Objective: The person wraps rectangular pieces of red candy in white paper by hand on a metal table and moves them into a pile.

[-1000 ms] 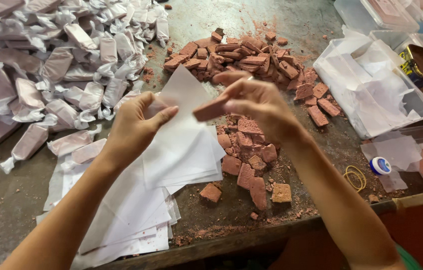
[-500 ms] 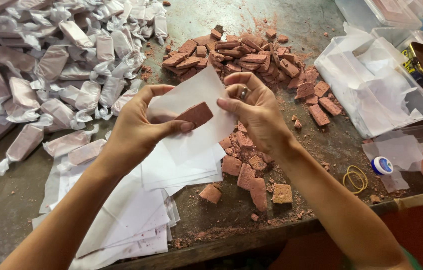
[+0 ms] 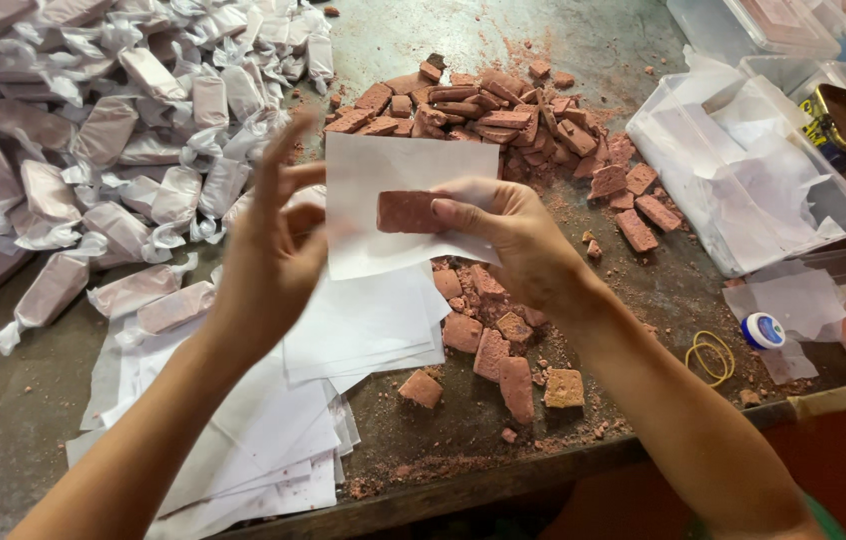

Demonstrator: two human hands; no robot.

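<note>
The right hand is pinching a reddish-brown rectangular block against a white paper sheet; the open left hand is hovering at nine o'clock; keeping the block centred would likely help.

Right hand pins reddish block on white paper sheet; left hand beside, fingers spread.

Wrapped white-paper packets heaped upper left; clear plastic tubs right.
</note>
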